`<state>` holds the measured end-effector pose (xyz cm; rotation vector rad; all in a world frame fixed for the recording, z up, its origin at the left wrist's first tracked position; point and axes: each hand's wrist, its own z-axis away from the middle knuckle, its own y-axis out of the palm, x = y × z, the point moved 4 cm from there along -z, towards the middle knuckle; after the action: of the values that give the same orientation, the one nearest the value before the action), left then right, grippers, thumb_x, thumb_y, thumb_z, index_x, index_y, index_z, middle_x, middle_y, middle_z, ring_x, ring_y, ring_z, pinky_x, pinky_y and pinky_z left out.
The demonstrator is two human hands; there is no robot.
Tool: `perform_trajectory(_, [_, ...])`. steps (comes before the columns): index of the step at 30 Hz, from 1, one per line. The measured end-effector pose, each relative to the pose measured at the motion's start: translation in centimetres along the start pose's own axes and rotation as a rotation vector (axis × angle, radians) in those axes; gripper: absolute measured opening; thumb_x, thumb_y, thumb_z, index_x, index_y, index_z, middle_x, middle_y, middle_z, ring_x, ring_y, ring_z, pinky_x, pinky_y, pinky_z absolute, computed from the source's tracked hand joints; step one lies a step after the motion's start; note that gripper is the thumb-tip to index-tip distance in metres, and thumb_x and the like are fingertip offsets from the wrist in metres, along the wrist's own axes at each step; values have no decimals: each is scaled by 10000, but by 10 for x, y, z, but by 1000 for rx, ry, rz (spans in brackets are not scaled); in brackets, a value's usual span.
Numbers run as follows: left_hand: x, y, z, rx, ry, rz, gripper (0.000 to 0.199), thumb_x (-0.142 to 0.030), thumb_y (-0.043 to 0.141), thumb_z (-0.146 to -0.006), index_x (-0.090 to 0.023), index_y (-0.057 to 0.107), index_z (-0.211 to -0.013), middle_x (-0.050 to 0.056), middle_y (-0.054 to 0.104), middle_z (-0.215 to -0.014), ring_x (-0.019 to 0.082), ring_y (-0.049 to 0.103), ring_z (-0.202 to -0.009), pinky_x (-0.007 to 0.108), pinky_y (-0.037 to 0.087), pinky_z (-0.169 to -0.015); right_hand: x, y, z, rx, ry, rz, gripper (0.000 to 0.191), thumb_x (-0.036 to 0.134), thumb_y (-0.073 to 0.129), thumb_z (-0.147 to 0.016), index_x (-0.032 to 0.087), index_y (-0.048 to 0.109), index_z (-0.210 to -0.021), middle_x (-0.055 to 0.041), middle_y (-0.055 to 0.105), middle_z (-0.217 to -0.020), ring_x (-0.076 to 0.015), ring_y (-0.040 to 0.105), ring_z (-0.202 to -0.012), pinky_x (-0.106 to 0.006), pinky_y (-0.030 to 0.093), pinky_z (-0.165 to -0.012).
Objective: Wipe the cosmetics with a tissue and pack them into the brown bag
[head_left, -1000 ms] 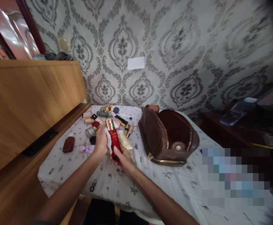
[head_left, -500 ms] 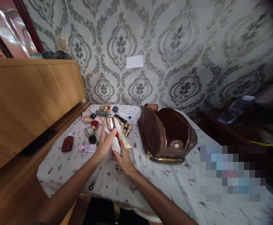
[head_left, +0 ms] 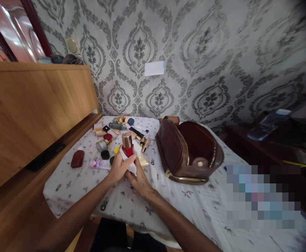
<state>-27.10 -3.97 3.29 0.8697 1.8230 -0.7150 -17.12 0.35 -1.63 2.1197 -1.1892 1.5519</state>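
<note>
My left hand (head_left: pixel 120 166) is wrapped round a red bottle (head_left: pixel 128 151) with a shiny rose-gold cap (head_left: pixel 127 140), held upright above the table. A white tissue (head_left: pixel 131 167) lies against the bottle, between it and my fingers. My right hand (head_left: pixel 139 180) is closed at the lower end, gripping the tissue against the bottle's base, which is hidden. Just past my hands are a purple-and-pink tube (head_left: pixel 100 164), a black round lid (head_left: pixel 105 154), a pale yellow tube (head_left: pixel 143 160) and a silvery jar (head_left: pixel 101 145) lying on its side.
A brown cosmetic bag (head_left: pixel 172 150) stands unzipped on the right of the patterned tablecloth (head_left: pixel 165 210). Several cosmetics cluster at the back, with a dark red bottle (head_left: pixel 77 159) at left. A wooden cabinet (head_left: pixel 42 105) borders the left; a clear plastic bottle (head_left: pixel 267 126) lies far right.
The red bottle has turned more upright, and more of its red body shows beneath the cap. The tissue has shifted lower around it. Both hands keep their hold; the view has shifted slightly.
</note>
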Motion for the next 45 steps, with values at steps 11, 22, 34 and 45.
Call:
perform_trajectory(11, [10, -10, 2, 68, 112, -259, 219, -354, 642, -877, -195, 557, -1002, 33, 629, -937, 195, 612, -857, 331, 490, -827, 32, -47, -19, -253, 3, 10, 361, 447, 557, -915, 207, 678, -1157, -95, 620, -1052, -225, 600, -919, -321, 503, -733])
perform_trajectory(22, [17, -7, 10, 190, 400, -992, 521, -641, 613, -841, -167, 572, -1053, 135, 627, -1059, 341, 547, -1096, 500, 428, -956, 36, -51, -22, -206, -68, -30, 309, 472, 542, -937, 210, 656, -1055, -57, 629, -980, -207, 580, -910, -308, 484, -790])
perform_trajectory(34, [20, -24, 27, 331, 598, -1174, 408, -501, 626, -898, -104, 671, -977, 200, 661, -1072, 373, 541, -1190, 552, 405, -1041, 13, -57, -30, -318, 96, -260, 387, 560, 597, -873, 191, 630, -985, -33, 656, -840, -191, 610, -800, -309, 504, -747])
perform_trajectory(45, [1, -17, 23, 311, 620, -993, 228, -266, 445, -1005, -137, 631, -980, 157, 637, -1136, 279, 597, -1073, 462, 501, -959, 13, -59, -31, -314, -7, -329, 479, 490, 614, -894, 208, 562, -1278, -121, 647, -1284, -234, 616, -1159, -391, 474, -1013])
